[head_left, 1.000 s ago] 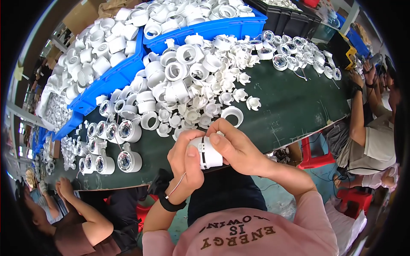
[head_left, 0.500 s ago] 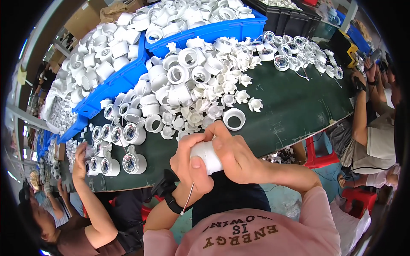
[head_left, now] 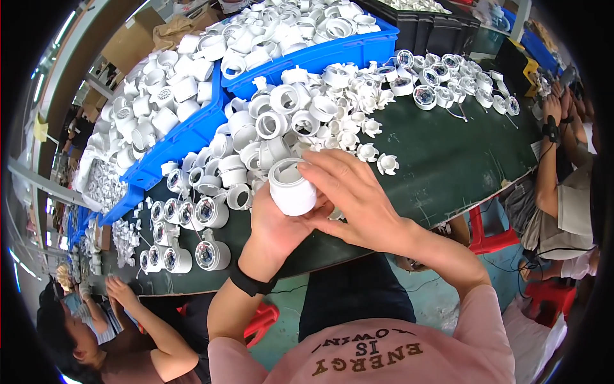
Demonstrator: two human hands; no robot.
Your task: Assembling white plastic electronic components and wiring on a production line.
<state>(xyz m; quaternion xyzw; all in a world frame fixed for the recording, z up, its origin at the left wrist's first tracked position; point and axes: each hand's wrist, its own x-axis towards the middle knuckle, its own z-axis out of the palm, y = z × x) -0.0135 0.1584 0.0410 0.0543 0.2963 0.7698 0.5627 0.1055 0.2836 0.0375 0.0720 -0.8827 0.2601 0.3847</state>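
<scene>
A white cylindrical plastic housing (head_left: 293, 197) stands upright in my hands, its stepped round opening facing up. My left hand (head_left: 272, 221) cups it from below and the left side, a dark band at the wrist. My right hand (head_left: 361, 201) closes on its right side, fingertips at the rim and thumb lower down. Where the fingers of both hands meet behind the housing is partly hidden. Just beyond lie loose white ring-shaped housings (head_left: 272, 125) and white pronged caps (head_left: 368, 152). To the left stand several assembled round lamp heads (head_left: 212, 255) with clear lenses.
Blue bins (head_left: 313, 61) heaped with white housings line the back, beside a black crate (head_left: 428, 29). More lensed units (head_left: 424, 96) lie at the far right of the dark green table (head_left: 448, 173). Co-workers sit left and right; red stools (head_left: 492, 233) stand below.
The white piece, earlier wrapped in both hands with a thin cable hanging down, now shows its open end upward. My hands have moved slightly up and left. The left co-worker's raised hand has lowered.
</scene>
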